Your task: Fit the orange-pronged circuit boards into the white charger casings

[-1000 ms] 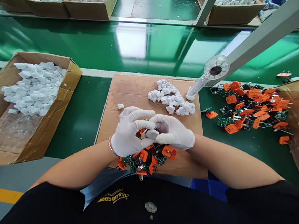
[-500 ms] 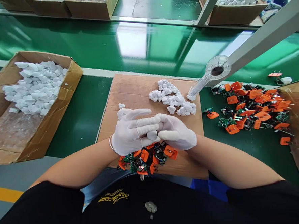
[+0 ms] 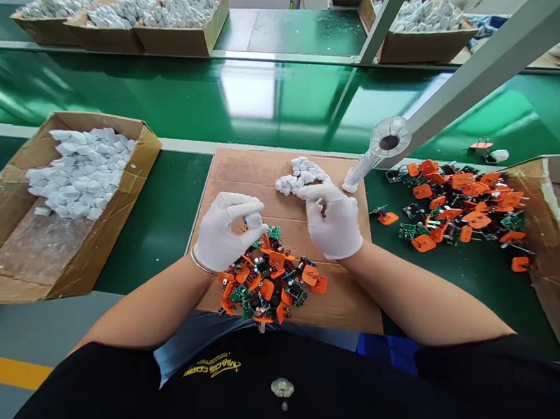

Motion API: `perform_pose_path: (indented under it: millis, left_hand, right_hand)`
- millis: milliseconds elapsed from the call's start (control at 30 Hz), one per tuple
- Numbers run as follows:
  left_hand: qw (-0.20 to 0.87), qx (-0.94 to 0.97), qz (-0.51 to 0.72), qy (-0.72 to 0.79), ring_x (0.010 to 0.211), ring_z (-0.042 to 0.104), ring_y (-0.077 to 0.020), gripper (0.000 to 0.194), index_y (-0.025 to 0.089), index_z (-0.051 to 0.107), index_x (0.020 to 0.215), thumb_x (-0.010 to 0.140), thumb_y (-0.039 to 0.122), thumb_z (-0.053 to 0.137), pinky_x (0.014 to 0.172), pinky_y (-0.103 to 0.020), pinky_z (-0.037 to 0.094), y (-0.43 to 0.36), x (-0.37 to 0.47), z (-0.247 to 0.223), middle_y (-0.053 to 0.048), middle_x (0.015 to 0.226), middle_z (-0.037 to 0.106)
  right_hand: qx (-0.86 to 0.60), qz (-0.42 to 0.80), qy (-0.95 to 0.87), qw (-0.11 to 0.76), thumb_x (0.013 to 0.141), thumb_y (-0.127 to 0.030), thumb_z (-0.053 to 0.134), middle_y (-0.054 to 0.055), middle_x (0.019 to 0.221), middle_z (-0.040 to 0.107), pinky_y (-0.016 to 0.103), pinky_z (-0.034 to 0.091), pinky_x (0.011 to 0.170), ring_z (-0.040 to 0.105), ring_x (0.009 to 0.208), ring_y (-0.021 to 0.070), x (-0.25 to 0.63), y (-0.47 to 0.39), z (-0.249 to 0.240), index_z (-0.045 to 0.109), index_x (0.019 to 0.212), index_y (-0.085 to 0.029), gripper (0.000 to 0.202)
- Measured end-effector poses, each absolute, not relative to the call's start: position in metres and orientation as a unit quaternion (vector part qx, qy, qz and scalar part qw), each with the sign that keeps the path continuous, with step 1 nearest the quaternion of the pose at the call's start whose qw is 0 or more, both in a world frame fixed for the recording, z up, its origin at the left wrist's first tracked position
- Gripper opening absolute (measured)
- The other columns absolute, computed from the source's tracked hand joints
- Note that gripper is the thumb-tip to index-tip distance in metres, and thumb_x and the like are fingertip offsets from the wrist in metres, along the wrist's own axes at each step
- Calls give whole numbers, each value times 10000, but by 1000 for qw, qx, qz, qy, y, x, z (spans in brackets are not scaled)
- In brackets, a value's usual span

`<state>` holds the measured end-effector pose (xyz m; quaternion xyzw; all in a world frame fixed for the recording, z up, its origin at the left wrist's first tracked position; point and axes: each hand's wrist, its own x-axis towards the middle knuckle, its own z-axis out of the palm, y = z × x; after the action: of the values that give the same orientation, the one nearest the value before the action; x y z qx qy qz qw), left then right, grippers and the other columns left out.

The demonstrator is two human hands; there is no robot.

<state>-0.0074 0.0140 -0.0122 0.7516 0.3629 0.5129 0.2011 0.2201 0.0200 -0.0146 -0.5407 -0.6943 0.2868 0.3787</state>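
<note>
My left hand (image 3: 229, 231), in a white glove, is closed around a small white plastic housing (image 3: 253, 220), pinched between thumb and fingers. My right hand (image 3: 334, 220), gloved too, reaches to the near edge of a pile of white plastic pieces (image 3: 301, 173). Its fingers are bent, with a gap between thumb and forefinger, and I see nothing held there. Below and between the hands lies a heap of orange plug parts wired to green circuit boards (image 3: 268, 283). Both hands are over a cardboard sheet (image 3: 347, 300).
A cardboard box of white pieces (image 3: 85, 174) stands at the left. At the right lies a larger heap of orange parts with boards (image 3: 464, 198), beside another box (image 3: 527, 219). A clear plastic handheld fan (image 3: 375, 150) leans near a grey metal post (image 3: 471, 71). More boxes (image 3: 184, 38) line the back.
My hands have come apart; the right one moved up to the white pile. The left hand moved slightly left with a white housing. The view has tilted up a little.
</note>
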Motion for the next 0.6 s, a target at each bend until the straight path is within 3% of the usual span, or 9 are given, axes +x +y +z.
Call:
perform_pose_path:
  millis: [100,200,267,400,500,600]
  left_hand:
    - [276,676,547,410,774,651,-140,377,231,705,1136,771,198,795,900,-374,560,26,-11,-15,18,762,638]
    - [356,584,566,460,826,671,-152,513,192,647,1240,759,294,789,936,-380,552,44,-17,-14,30,725,616]
    - [373,569,525,512,815,669,-157,525,160,647,1239,765,349,769,901,-369,554,62,-23,-9,7,768,650]
    - [277,618,363,640,802,636,-165,245,141,707,972,783,296,729,843,-342,523,116,-33,5,-36,841,691]
    - [232,603,343,681,831,603,-181,184,125,653,833,726,209,777,880,-356,473,162,-29,14,-41,814,668]
    - [230,597,335,692,884,608,-168,196,118,611,802,821,268,735,916,-334,451,197,-15,21,-47,879,676]
  right_hand:
    - [-584,108,-772,226,852,-108,522,206,1149,668,541,400,1007,548,1179,374,219,26,-19,681,1051,-128,255]
    - [-606,27,-785,125,902,-93,468,301,1238,620,572,401,947,508,1225,438,217,25,-15,675,1171,-52,342]
    - [-624,17,-775,94,938,-80,387,343,1286,587,586,433,872,498,1244,465,215,24,-10,654,1231,-31,399]
    - [-643,31,-764,46,955,-69,342,347,1242,607,595,473,778,553,1170,470,211,25,-5,683,1175,-35,408]
    - [-637,37,-769,30,956,-57,329,339,1214,621,568,492,769,619,1065,418,208,26,-6,691,1146,-35,410]
    - [-627,32,-778,24,959,-46,307,337,1143,639,521,513,739,662,961,376,208,24,-7,692,1123,-21,420]
